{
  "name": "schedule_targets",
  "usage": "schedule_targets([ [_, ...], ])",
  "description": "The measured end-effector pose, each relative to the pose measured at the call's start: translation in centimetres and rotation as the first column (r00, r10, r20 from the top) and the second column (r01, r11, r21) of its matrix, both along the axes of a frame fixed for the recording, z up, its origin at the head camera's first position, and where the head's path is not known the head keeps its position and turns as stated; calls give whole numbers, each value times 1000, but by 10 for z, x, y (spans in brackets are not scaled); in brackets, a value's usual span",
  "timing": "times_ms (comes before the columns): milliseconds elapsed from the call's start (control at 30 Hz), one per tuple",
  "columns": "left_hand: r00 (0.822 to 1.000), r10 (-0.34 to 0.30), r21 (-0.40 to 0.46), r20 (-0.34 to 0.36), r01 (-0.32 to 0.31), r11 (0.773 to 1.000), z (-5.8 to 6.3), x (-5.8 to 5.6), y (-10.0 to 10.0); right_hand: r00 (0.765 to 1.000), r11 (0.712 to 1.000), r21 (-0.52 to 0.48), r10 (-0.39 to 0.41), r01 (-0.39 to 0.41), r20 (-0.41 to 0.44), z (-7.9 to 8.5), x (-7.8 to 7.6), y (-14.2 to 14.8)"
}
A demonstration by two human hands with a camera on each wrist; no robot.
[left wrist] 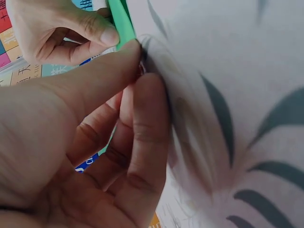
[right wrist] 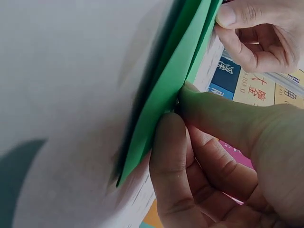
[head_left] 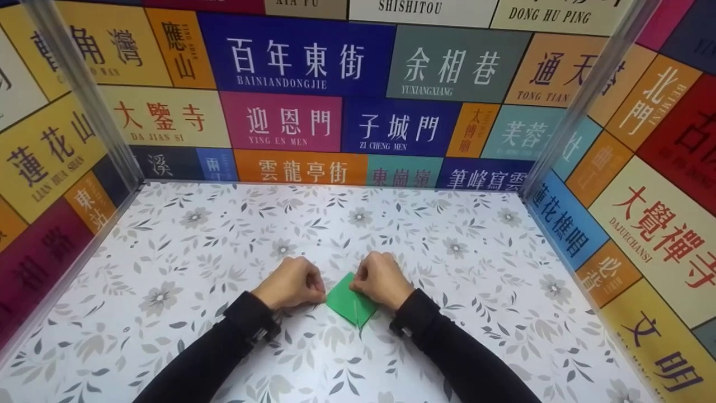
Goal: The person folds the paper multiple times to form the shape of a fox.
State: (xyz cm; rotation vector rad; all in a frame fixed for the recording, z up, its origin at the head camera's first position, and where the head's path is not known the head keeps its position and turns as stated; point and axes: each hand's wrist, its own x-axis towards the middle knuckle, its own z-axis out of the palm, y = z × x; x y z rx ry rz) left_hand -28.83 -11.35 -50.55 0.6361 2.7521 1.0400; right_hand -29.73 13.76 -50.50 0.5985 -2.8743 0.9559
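A small folded sheet of green paper point(head_left: 344, 302) lies on the patterned tabletop, diamond-shaped, with a slit between its flaps toward the front corner. My left hand point(head_left: 292, 282) is at its left corner, thumb and forefinger pinching close to the tip. From the right, my right hand point(head_left: 383, 278) grips the upper right edge between thumb and forefinger. Layers of the green paper point(right wrist: 166, 90) stand slightly apart in the right wrist view, with the right thumb and fingertip at their edge. In the left wrist view the left fingers hide most of the paper.
The white tabletop point(head_left: 224, 235) carries a grey leaf and flower print. Colourful panels with Chinese lettering point(head_left: 296, 61) wall it in at the back and both sides. Clear corner posts point(head_left: 84, 89) rise at the back left and back right point(head_left: 587, 95).
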Motion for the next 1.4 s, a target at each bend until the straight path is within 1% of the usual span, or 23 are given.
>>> schedule_targets([
  [133, 1000, 13, -2, 27, -13, 1000, 0, -1, 3, 1000, 1000, -1, -9, 9, 14, -1, 0, -1],
  [267, 998, 43, 0, 45, -43, 999, 2, -3, 10, 1000, 1000, -12, -11, 11, 18, -2, 0, -1],
  [433, 996, 77, 2, 40, -77, 997, 6, -4, 24, 999, 1000, -10, -25, 26, 22, -1, -1, -1],
  [667, 992, 129, -13, 6, -129, 992, 9, -5, 40, 999, 999, -4, -41, 41, 30, -2, -1, -2],
  [900, 985, 169, -57, -30, -171, 984, 11, -3, 46, 1000, 1000, -20, -2, 1, -30, -1, 1, 0],
  [1000, 980, 197, -81, -9, -197, 977, 11, -3, 47, 999, 1000, -23, 9, -11, -49, -1, 1, 1],
  [1133, 971, 233, -113, 51, -226, 967, 10, -3, 49, 999, 1000, -25, 14, -15, -52, -2, 2, 3],
  [1300, 959, 263, -138, 106, -248, 959, 9, -4, 50, 998, 999, -25, 20, -21, -54, -5, 3, 4],
  [1400, 956, 268, -136, 119, -252, 958, 9, -4, 51, 998, 999, -29, 15, -17, -58, -5, 3, 5],
])
